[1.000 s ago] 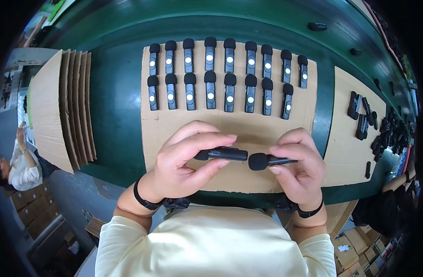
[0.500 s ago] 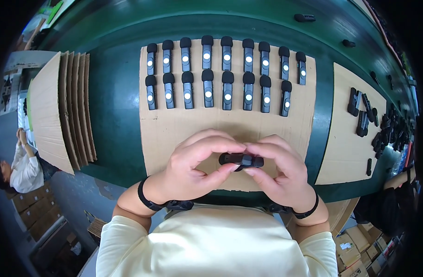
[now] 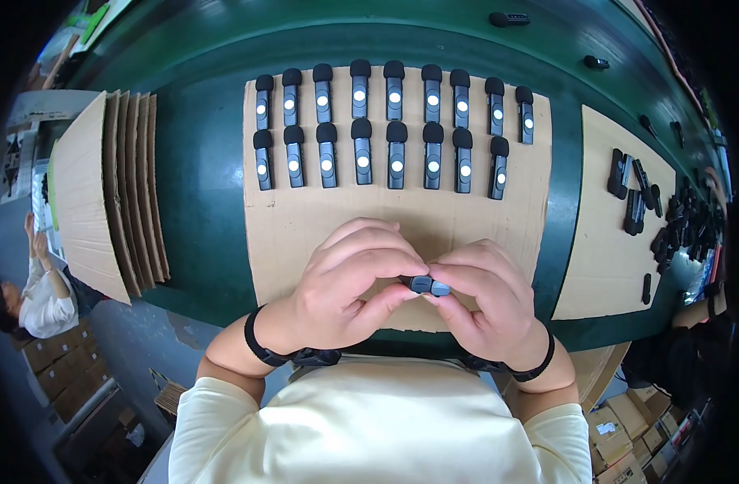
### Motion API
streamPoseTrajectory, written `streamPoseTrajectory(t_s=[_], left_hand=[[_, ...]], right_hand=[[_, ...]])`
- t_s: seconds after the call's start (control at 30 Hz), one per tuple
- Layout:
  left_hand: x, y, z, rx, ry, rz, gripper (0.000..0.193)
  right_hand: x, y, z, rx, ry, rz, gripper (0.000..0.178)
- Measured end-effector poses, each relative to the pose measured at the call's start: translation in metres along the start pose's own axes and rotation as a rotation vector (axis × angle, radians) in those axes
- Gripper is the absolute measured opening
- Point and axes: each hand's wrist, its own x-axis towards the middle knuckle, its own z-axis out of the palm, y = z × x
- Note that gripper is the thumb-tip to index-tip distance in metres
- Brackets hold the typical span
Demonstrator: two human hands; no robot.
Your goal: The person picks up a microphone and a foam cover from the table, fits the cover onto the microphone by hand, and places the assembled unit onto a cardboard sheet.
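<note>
Both my hands are together over the near part of a cardboard sheet (image 3: pixel 284 234). Between them is a small dark clip-on microphone (image 3: pixel 422 284), mostly covered by fingers. My left hand (image 3: pixel 349 274) pinches its left end with thumb and fingertips, while my right hand (image 3: pixel 490 286) pinches the right end. Beyond them, on the same sheet, several black clip-on microphones (image 3: pixel 397 157) lie in two rows. Each has a foam cap pointing away from me and a round white spot on its body.
Left stands a row of upright cardboard sheets (image 3: pixel 111 194). On the right, another cardboard sheet (image 3: pixel 599 266) bears loose microphones (image 3: pixel 634 211), with a dark pile (image 3: pixel 688 230) beyond. Single microphones lie on the green surface (image 3: pixel 353 40). A person (image 3: pixel 42 298) sits far left; another person's arm (image 3: pixel 696 315) shows right.
The held microphone has turned, so less of its length shows and a bluish-grey face appears. Loose microphones on the far green strip have shifted left and away. The person at left has raised their hands.
</note>
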Motion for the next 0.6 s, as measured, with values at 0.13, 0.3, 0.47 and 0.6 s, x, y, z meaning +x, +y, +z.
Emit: streamPoseTrajectory(t_s=[0.13,0.3,0.47,0.6], left_hand=[[0.003,0.003,0.005,0.018,-0.001,0.023,0.022],[0.005,0.001,0.006,-0.012,0.025,0.023,0.021],[0.006,0.005,0.003,-0.079,0.059,-0.098,0.023],[0.002,0.009,0.004,-0.135,0.049,-0.217,0.024]], right_hand=[[-0.003,0.0,-0.002,-0.022,0.023,-0.026,0.028],[0.002,-0.001,-0.012,-0.021,-0.003,0.003,0.027],[0.01,-0.01,-0.04,-0.185,0.027,0.136,0.026],[0.006,0.007,-0.068,-0.345,0.076,0.149,0.029]])
